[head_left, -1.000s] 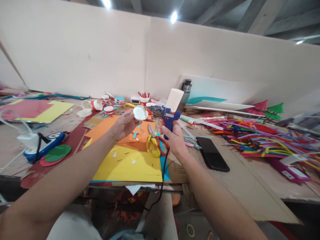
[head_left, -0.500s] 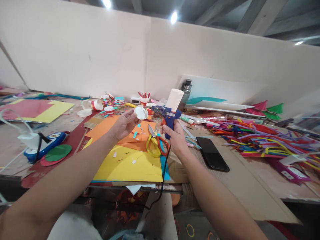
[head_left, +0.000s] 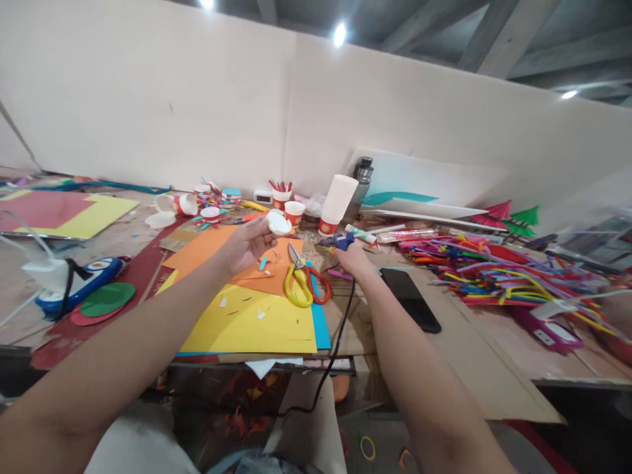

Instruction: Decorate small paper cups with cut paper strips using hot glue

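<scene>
The left hand [head_left: 248, 246] is near the middle of the worktop [head_left: 14, 289]. Its thumb and a finger pinch the edge of a small white round piece [head_left: 280, 224], and its other fingers are loosely bent. The piece is up in front of a red and white cup [head_left: 294, 214]. The right hand [head_left: 351, 258] holds a blue glue gun [head_left: 344, 241] with its fingers around it, but most of them are hidden. The gun's tip points left, just in front of a tall, leaning stack of cups [head_left: 338, 203]. A black cord [head_left: 342, 322] hangs down from near the right hand, over the near edge. Between the two hands, scissors [head_left: 299, 264] with one yellow and one red handle lie open on the paper. Under them are an orange sheet [head_left: 192, 258], a yellow sheet [head_left: 247, 329] and a bit of a blue sheet [head_left: 322, 329], with little scraps on top. A black phone [head_left: 413, 301] lies to the right. Farther right is a big, messy pile of fuzzy sticks [head_left: 494, 270] in lots of colors. Pink and green paper umbrellas [head_left: 500, 210] are behind it. On the left, a green circle [head_left: 107, 299] lies on a red circle [head_left: 93, 318], close to a blue and white thing [head_left: 101, 271].
</scene>
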Demonstrator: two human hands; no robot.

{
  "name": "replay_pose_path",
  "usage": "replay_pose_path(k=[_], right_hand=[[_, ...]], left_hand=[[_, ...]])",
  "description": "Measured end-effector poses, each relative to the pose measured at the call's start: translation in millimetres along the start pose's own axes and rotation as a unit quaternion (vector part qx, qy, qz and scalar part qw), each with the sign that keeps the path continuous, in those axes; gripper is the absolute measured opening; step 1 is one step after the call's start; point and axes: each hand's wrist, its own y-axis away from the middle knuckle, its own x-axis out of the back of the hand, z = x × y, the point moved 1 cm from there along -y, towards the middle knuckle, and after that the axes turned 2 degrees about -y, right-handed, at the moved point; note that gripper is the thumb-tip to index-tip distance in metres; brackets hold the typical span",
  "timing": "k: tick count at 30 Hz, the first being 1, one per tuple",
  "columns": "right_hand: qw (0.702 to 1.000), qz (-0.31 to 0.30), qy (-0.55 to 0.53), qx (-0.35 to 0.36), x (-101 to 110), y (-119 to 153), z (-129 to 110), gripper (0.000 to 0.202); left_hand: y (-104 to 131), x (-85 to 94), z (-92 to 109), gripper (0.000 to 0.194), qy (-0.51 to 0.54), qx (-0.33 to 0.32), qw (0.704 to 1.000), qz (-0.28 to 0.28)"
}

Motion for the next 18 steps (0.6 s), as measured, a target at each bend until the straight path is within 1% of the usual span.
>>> replay_pose_path(k=[3, 5, 7, 8, 9, 10, 11, 13, 15, 18], right_hand=[[0.996, 0.019, 0.082, -0.024, 7.6, 4.3, -0.8, 0.025], [0.989, 0.042, 0.144, -0.018, 9.8, 7.6, -2.2, 0.033], [0.98, 0.084, 0.176, 0.041, 7.5, 11.3, -6.5, 0.033], [0.979, 0.097, 0.157, 0.084, 4.3, 13.6, -10.1, 0.031], [0.981, 0.098, 0.111, 0.129, -0.2, 16.2, -14.4, 0.029], [0.983, 0.071, 0.032, 0.163, -5.9, 19.2, -19.2, 0.028], [0.981, 0.025, -0.06, 0.182, -12.2, 22.6, -24.3, 0.028], [0.952, -0.064, -0.214, 0.209, -23.5, 30.5, -34.7, 0.033], [0.917, -0.129, -0.296, 0.236, -30.4, 38.5, -43.3, 0.038], [0.878, -0.192, -0.35, 0.263, -32.0, 46.5, -49.9, 0.048]], left_hand=[[0.7, -0.5, -1.6, 0.023, 0.008, 0.023, 1.0, -0.001], [1.7, -1.8, -1.9, 0.028, 0.014, 0.031, 0.999, -0.004], [3.1, -3.7, -1.8, 0.035, 0.02, 0.033, 0.999, -0.02], [4.1, -4.8, -1.8, 0.038, 0.021, 0.033, 0.999, -0.031], [5.1, -6.1, -1.9, 0.042, 0.021, 0.032, 0.998, -0.044], [6.3, -7.4, -1.9, 0.045, 0.019, 0.031, 0.998, -0.058], [7.4, -8.7, -2.0, 0.047, 0.016, 0.03, 0.997, -0.071], [9.7, -11.0, -2.5, 0.049, 0.008, 0.028, 0.995, -0.092], [11.4, -12.4, -3.2, 0.047, -0.002, 0.031, 0.994, -0.109], [13.5, -12.4, -4.7, 0.045, -0.012, 0.046, 0.99, -0.133]])
